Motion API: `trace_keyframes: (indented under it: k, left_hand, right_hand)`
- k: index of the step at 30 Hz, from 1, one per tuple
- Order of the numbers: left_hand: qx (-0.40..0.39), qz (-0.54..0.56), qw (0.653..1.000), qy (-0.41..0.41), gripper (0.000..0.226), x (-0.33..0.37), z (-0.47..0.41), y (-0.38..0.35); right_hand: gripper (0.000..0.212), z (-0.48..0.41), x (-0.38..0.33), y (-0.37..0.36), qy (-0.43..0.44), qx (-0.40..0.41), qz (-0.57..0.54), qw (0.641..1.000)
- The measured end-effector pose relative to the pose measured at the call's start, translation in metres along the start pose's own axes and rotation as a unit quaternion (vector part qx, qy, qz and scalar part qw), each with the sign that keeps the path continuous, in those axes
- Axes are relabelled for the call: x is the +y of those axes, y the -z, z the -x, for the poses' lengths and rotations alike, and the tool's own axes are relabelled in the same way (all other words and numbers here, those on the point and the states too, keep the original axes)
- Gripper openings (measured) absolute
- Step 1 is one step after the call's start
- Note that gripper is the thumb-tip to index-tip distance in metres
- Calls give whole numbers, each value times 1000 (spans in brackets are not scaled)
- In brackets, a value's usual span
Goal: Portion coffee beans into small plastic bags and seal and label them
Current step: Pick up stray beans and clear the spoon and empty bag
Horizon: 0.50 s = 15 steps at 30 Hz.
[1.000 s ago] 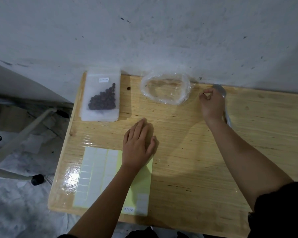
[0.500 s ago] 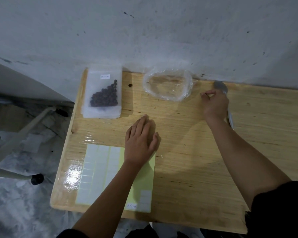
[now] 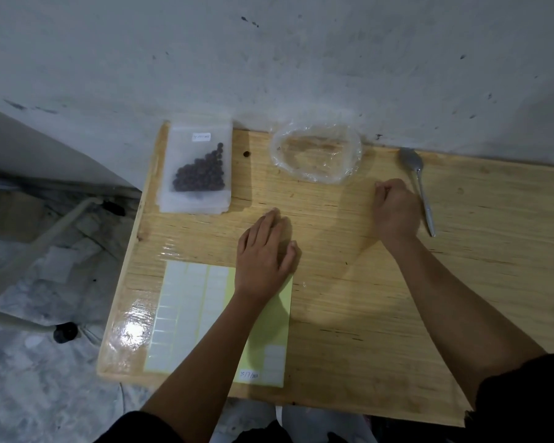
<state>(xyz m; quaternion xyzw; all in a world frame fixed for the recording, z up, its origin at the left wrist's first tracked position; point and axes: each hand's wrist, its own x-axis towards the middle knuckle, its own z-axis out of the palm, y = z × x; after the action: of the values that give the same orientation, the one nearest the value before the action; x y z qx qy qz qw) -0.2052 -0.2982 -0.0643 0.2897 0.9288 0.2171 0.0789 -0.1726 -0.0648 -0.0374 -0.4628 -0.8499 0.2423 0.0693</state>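
Observation:
A small clear bag of dark coffee beans [image 3: 196,174] with a white label lies on a stack of bags at the table's far left. An open, crumpled clear plastic bag [image 3: 316,151] sits by the wall, with no beans visible inside. A metal spoon [image 3: 419,183] lies on the wood to its right. My right hand [image 3: 395,211] rests just left of the spoon with fingers curled, holding nothing. My left hand [image 3: 264,255] lies flat on the table, its heel over the top edge of a yellow label sheet [image 3: 199,318].
The wooden table [image 3: 461,282] stands against a grey wall. Its left edge drops to the floor, where a chair base with a castor [image 3: 65,331] shows. One label at the sheet's bottom carries handwriting.
My right hand has let go of the spoon and drawn back toward me and slightly left. The spoon now lies free on the table. My left hand has stayed put.

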Motion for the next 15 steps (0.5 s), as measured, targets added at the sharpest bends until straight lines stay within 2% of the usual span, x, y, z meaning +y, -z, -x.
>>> trace_keyframes:
  k: [3,5,7,9,11,12,13,15]
  left_hand:
    - [-13,22,1000,0,50,0,0,3]
    - [-21,41,999,3,50,-4,3,6]
    - [-22,46,999,3,50,-11,11,10]
    - [-14,45,999,7,50,-23,21,16]
    - [0,42,999,19,48,-37,31,22]
    - [8,42,999,28,47,-45,35,25]
    - [15,43,998,37,46,-52,39,29]
    - [35,41,997,54,45,-65,43,35]
  right_hand:
    - [28,9,-3,4,-8,-27,-145,989]
    - [25,25,-12,3,-60,-72,-259,961]
    - [26,48,-28,-3,-154,-127,-405,892]
    - [31,71,-45,-14,-225,-189,-540,789]
    - [29,88,-62,-25,-254,-262,-624,690]
    - [26,94,-69,-30,-257,-296,-648,652]
    - [24,98,-77,-35,-257,-322,-662,626]
    - [24,100,-90,-43,-251,-347,-664,613]
